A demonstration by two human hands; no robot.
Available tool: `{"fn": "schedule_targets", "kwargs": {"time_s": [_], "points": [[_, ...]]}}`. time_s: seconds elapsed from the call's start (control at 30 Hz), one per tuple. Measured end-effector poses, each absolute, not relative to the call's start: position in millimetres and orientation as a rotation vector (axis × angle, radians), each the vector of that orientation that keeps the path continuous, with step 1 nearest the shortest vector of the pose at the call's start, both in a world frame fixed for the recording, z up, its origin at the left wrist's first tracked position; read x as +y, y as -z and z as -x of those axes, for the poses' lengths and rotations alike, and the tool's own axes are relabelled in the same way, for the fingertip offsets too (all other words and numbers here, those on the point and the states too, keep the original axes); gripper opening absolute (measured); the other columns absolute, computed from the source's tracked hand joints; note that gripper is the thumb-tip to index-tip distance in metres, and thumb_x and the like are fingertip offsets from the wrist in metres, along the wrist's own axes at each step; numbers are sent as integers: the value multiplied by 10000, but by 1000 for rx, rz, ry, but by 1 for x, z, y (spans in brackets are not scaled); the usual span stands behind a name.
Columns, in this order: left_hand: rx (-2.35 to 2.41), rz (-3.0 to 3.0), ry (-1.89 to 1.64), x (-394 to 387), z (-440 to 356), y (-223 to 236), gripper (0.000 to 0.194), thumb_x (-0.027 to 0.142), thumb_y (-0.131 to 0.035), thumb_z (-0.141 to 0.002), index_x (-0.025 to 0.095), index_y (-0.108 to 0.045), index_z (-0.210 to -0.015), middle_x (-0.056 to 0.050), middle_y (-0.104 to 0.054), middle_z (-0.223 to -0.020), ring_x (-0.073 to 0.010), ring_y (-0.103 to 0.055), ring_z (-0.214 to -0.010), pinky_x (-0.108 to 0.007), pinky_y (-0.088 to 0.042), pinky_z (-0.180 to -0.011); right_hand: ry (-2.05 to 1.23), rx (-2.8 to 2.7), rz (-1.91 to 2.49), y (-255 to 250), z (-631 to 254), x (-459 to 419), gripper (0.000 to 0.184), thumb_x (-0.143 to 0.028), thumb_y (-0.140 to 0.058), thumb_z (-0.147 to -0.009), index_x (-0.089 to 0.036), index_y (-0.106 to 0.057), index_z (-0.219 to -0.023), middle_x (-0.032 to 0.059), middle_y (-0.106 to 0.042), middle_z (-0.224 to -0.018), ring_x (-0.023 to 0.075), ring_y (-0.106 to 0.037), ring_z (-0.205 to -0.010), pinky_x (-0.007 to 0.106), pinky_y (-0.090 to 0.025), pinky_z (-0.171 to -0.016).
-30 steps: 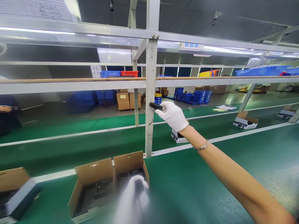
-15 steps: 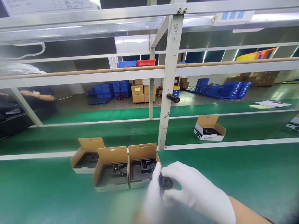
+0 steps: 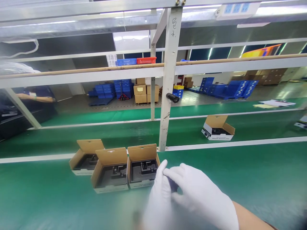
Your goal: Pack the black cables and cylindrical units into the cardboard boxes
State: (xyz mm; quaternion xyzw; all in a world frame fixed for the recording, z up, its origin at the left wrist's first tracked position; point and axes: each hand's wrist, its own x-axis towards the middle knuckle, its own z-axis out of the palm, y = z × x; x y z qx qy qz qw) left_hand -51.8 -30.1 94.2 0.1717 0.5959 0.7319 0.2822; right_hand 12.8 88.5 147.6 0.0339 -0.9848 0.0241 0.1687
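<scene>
- Head view, hands: your gloved right hand [image 3: 200, 193] pinches a small dark object [image 3: 173, 184] between curled fingers and thumb. Your gloved left hand [image 3: 160, 195] stands against the object's other side, its fingers pointing upward; you cannot tell whether they close on it.
- Head view, object position: the dark object sits between your two hands, above the green surface [image 3: 59, 204]. Your gloves hide most of it.
- Head view, box row: to the left of your hands stand the right carton [image 3: 142, 151], the middle carton [image 3: 111, 156] and the left carton [image 3: 89, 146], all with lids raised. Each contains a black insert. The right carton is nearest your left hand.
- Head view, frame: a white upright post [image 3: 168, 64] rises behind the cartons. A black ribbed cylinder [image 3: 172, 97] projects from its side.
- Head view, far side: a white printed box [image 3: 220, 137] stands open to the right of the post. Blue crates [image 3: 242, 88] are stacked in the background. At the left, a co-worker's forearm [image 3: 43, 99] shows below the shelf rail [image 3: 83, 78].
</scene>
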Motion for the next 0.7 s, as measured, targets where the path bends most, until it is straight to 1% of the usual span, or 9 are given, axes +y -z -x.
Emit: {"fn": "schedule_targets", "kwargs": {"time_s": [0.07, 0.13, 0.2, 0.3, 0.37, 0.43, 0.57, 0.63, 0.7], "points": [[1417, -538, -1970, -35, 57, -97, 661, 660, -463, -840, 228, -512, -1337, -96, -542, -1336, -280, -460, -1226, -365, -299, -1083, -337, -2763, -99, -155, -15, 88, 251, -220, -655, -765, -249, -646, -1014, 21, -704, -919, 206, -615, -785, 325, -481, -683], [1288, -635, -1956, -39, 62, -102, 483, 539, -538, -860, 202, -614, -1197, -94, -619, -1183, -273, -507, -1138, -383, -318, -1076, -538, -2732, -93, -162, -18, 88, 296, -240, -666, -759, -278, -646, -1052, 10, -707, -1010, 202, -636, -872, 313, -498, -755], [1139, -678, -1965, -40, 66, -105, 322, 409, -544, -886, 173, -669, -1066, -94, -646, -1066, -269, -523, -1090, -391, -355, -1038, -629, -2713, -104, -165, -19, 87, 307, -222, -653, -753, -293, -650, -1051, 2, -707, -1044, 199, -645, -907, 307, -504, -788], [936, -661, -1990, -41, 69, -102, 247, 303, -514, -913, 147, -668, -1024, -98, -634, -1016, -246, -529, -1053, -359, -406, -944, -643, -2681, -149, -164, -19, 87, 268, -194, -624, -762, -278, -643, -1016, -4, -705, -1024, 182, -644, -899, 292, -504, -793], [957, -665, -2022, -44, 71, -99, 246, 327, -509, -924, 153, -639, -1038, -80, -611, -980, -202, -534, -967, -317, -416, -867, -604, -2662, -151, -161, -17, 89, 230, -199, -617, -777, -260, -631, -999, 2, -698, -990, 171, -635, -869, 285, -502, -773], [1123, -678, -2044, -50, 73, -99, 256, 396, -551, -902, 162, -614, -986, -48, -580, -917, -157, -524, -856, -280, -412, -791, -550, -2659, -140, -159, -16, 92, 226, -203, -631, -771, -247, -626, -992, 9, -691, -948, 168, -624, -826, 284, -502, -736], [1443, -666, -2017, -61, 82, -105, 333, 479, -702, -773, 184, -563, -841, -1, -575, -811, -135, -518, -728, -272, -421, -721, -459, -2676, -251, -155, -18, 91, 370, -138, -626, -739, -254, -622, -1090, 19, -691, -977, 172, -616, -826, 289, -505, -723], [1481, -682, -1984, -61, 89, -98, 378, 562, -649, -780, 192, -582, -817, -13, -607, -814, -163, -543, -760, -311, -446, -774, -485, -2668, -296, -157, -19, 88, 385, -125, -611, -740, -255, -622, -1103, 22, -690, -998, 168, -624, -859, 283, -513, -750], [1471, -688, -1876, -59, 91, -82, 482, 664, -507, -818, 200, -635, -831, -45, -648, -869, -211, -572, -866, -376, -446, -896, -538, -2635, -234, -162, -15, 88, 359, -153, -607, -751, -244, -617, -1098, 29, -686, -1022, 169, -636, -890, 283, -520, -782]]}}
